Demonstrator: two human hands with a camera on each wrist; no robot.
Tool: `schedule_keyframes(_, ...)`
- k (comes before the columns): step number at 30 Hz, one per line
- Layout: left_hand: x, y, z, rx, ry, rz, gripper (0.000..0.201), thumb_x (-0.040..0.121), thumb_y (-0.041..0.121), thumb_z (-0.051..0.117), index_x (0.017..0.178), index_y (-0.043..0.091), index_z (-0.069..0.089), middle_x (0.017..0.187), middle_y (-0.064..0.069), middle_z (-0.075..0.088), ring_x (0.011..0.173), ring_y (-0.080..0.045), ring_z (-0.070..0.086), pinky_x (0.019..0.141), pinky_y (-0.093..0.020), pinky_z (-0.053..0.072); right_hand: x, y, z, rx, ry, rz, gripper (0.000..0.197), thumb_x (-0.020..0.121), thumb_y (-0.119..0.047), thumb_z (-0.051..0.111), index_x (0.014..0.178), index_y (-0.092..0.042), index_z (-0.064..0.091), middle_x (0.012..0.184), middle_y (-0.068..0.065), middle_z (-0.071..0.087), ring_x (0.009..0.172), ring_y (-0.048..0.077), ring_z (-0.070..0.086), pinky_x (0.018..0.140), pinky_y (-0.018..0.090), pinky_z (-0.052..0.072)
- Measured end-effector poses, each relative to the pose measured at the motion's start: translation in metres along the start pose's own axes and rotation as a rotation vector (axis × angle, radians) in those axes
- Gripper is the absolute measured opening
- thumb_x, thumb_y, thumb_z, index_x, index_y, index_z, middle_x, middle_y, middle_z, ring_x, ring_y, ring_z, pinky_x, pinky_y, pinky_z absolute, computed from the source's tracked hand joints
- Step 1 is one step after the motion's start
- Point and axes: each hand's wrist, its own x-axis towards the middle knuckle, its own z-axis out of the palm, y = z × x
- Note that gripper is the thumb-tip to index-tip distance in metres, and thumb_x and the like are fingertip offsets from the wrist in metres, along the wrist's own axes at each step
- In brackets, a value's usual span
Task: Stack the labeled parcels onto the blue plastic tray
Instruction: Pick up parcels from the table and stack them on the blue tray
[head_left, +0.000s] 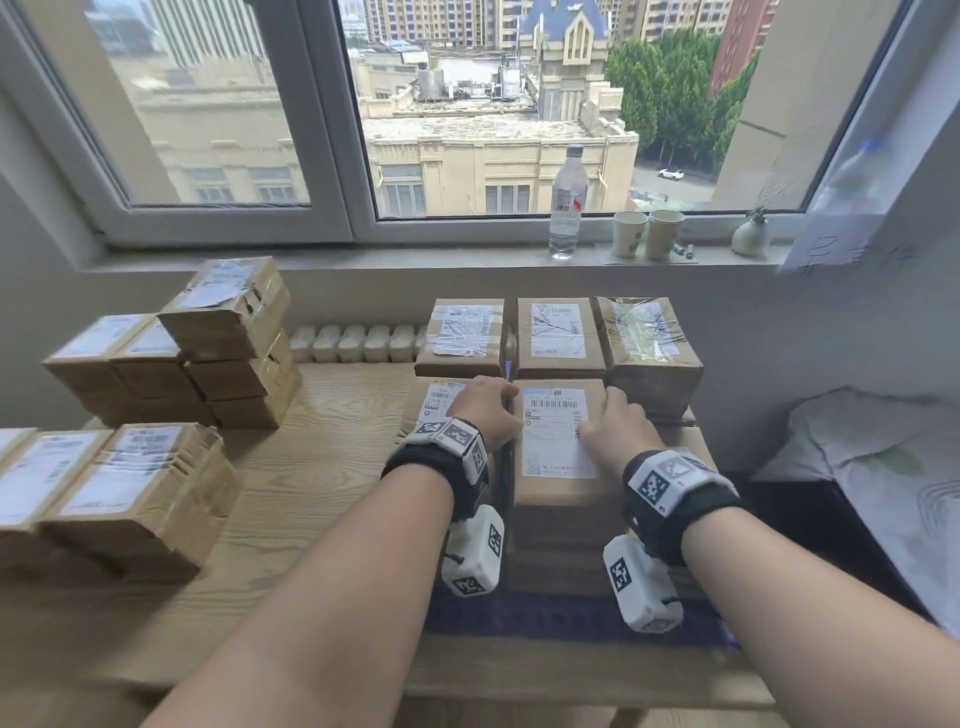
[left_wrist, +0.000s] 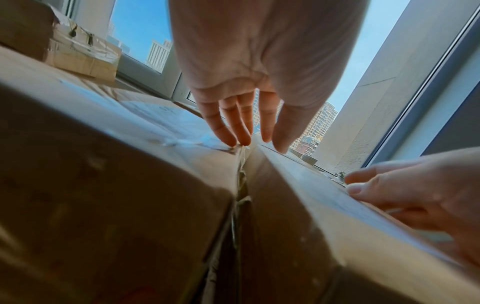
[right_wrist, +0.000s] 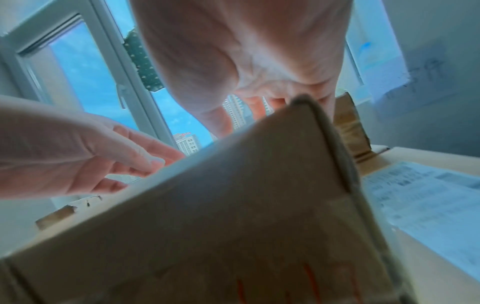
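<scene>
Brown cardboard parcels with white labels stand in stacks on the blue tray (head_left: 550, 618), whose front lip shows below them. Both hands are on the top parcel (head_left: 558, 447) of the front middle stack. My left hand (head_left: 488, 408) touches its left edge with straight fingers; in the left wrist view the left hand (left_wrist: 244, 137) has its fingertips at the seam between that parcel (left_wrist: 324, 205) and its left neighbour (left_wrist: 116, 164). My right hand (head_left: 615, 428) lies flat on the parcel's right side. From the right wrist, the right hand (right_wrist: 249, 107) reaches over the far edge of the parcel (right_wrist: 233, 205).
More labeled parcels are piled on the left of the wooden table (head_left: 322, 499), at the far left (head_left: 171, 364) and the near left (head_left: 104, 493). A water bottle (head_left: 567, 202), two paper cups (head_left: 647, 234) and a small vase (head_left: 750, 236) stand on the window sill. Bedding (head_left: 883, 467) lies to the right.
</scene>
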Motion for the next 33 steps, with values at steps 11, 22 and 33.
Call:
schedule_keyframes(11,-0.035,-0.030,-0.040,0.098,0.100,-0.065,0.042,0.092,0.020,0.052,0.133,0.025,0.056,0.145,-0.001,0.047,0.123,-0.020,0.053,0.103,-0.035,0.044,-0.035,-0.060,-0.005,-0.077,0.081,-0.327,0.045,0.091,-0.012,0.047,0.135,-0.015,0.052,0.136,0.009,0.052,0.125,0.027,0.048,0.103,0.037,0.040)
schedule_keyframes(22,-0.085,-0.126,-0.115,0.070,0.142,-0.176,0.037,0.097,0.026,0.051,0.133,0.023,0.057,0.133,-0.003,0.059,0.118,-0.022,0.057,0.101,-0.033,0.046,-0.083,-0.166,0.060,-0.053,0.014,-0.524,0.039,0.092,-0.014,0.048,0.130,-0.018,0.055,0.140,0.004,0.049,0.127,0.022,0.048,0.104,0.033,0.037)
schedule_keyframes(33,-0.128,-0.231,-0.200,-0.010,0.195,-0.179,0.034,0.097,0.027,0.051,0.129,0.020,0.060,0.130,-0.001,0.063,0.119,-0.021,0.058,0.102,-0.035,0.046,-0.141,-0.282,0.140,-0.091,0.002,-0.549,0.039,0.093,-0.014,0.047,0.131,-0.019,0.056,0.138,0.006,0.052,0.124,0.023,0.050,0.102,0.033,0.038)
